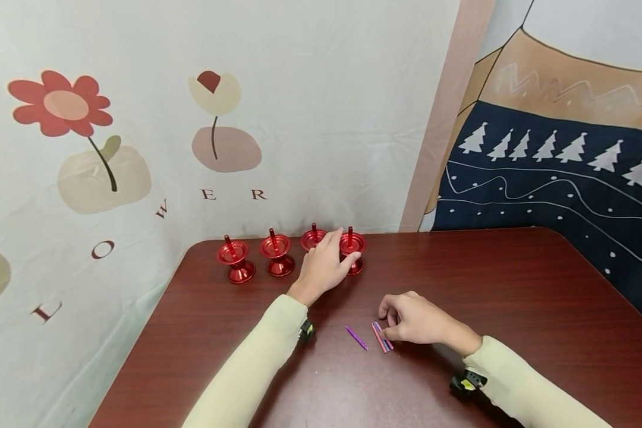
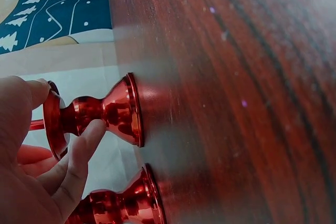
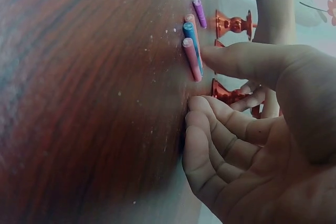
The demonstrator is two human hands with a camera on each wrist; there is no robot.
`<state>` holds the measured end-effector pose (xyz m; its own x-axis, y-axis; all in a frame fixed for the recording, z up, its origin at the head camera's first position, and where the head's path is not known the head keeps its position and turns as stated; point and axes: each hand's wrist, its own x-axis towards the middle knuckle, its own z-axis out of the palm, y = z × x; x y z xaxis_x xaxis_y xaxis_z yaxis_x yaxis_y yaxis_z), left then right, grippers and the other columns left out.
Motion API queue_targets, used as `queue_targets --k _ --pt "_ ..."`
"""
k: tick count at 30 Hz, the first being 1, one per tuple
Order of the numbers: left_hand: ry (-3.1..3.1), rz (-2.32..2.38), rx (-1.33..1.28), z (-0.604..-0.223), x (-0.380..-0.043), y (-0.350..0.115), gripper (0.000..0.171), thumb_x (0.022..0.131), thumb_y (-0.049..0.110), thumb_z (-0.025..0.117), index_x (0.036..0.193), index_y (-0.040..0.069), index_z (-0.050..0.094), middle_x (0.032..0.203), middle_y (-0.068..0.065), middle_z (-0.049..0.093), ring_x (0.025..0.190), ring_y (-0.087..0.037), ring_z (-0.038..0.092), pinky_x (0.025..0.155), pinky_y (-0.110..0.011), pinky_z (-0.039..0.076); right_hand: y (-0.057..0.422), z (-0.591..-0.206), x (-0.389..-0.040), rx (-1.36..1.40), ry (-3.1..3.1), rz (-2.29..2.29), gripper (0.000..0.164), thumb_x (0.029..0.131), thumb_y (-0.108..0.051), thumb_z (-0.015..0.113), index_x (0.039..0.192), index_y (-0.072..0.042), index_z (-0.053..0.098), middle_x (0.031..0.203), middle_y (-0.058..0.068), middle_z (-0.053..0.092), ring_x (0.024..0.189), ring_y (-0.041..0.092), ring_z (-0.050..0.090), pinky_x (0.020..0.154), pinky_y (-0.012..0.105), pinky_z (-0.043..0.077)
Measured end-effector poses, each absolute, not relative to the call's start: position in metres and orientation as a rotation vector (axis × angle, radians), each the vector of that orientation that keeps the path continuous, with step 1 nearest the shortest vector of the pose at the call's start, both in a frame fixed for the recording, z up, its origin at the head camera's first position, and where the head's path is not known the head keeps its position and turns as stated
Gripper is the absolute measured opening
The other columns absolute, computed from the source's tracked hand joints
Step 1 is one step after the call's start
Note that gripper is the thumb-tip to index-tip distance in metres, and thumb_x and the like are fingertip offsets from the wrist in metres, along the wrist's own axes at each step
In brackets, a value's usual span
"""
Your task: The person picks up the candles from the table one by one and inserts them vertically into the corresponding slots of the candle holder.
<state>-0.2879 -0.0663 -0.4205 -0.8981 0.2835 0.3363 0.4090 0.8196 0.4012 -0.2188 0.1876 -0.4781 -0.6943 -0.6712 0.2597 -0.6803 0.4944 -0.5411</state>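
Note:
My left hand [image 1: 323, 266] holds the rightmost red metal candle holder [image 1: 355, 264] at the back of the table. In the left wrist view the thumb lies at the dish rim of that candle holder [image 2: 123, 109] and fingers are by its stem. My right hand [image 1: 419, 319] is low over the table, fingers loosely bent with nothing between them. Its thumb is close to several slim pink and blue sticks [image 3: 191, 59], lying side by side; whether it touches them I cannot tell. A single purple stick [image 1: 356, 337] lies left of them.
Further left along the back edge stand more red candle holders, one partly behind my left hand [image 1: 311, 239], then a second [image 1: 280, 263] and a third [image 1: 239, 269]. Each has an upright red peg. A printed cloth [image 1: 321, 119] hangs behind the brown table [image 1: 487, 279].

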Motion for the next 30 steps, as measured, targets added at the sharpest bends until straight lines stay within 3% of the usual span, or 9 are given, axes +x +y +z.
queue_targets --k 12,20,30 --pt "-2.748 -0.677 -0.568 -0.418 -0.282 -0.066 0.075 0.105 0.049 0.072 0.161 0.003 0.052 0.156 -0.015 0.06 0.129 -0.039 0.069 0.106 -0.056 0.057 0.188 -0.476 -0.216 1.222 -2.684 0.988 0.021 0.083 -0.016 0.084 0.096 -0.015 0.067 0.069 -0.018 0.056 0.059 -0.002 0.051 0.052 0.022 0.042" --pt "-2.759 -0.727 -0.618 -0.419 -0.275 -0.063 0.075 0.104 0.048 0.074 0.161 0.004 0.053 0.156 -0.014 0.06 0.134 -0.036 0.066 0.108 -0.056 0.056 0.178 -0.436 -0.197 1.084 -2.876 1.038 0.02 0.081 -0.011 0.085 0.089 -0.014 0.067 0.063 -0.019 0.053 0.055 -0.003 0.048 0.052 0.023 0.041" --pt "-2.782 -0.77 -0.658 -0.416 -0.267 -0.062 0.078 0.102 0.049 0.076 0.162 0.006 0.051 0.154 -0.015 0.061 0.135 -0.036 0.065 0.108 -0.053 0.056 0.178 -0.43 -0.199 0.99 -2.969 0.962 0.026 0.079 -0.011 0.086 0.069 -0.023 0.066 0.056 -0.021 0.049 0.051 -0.002 0.045 0.048 0.021 0.037"
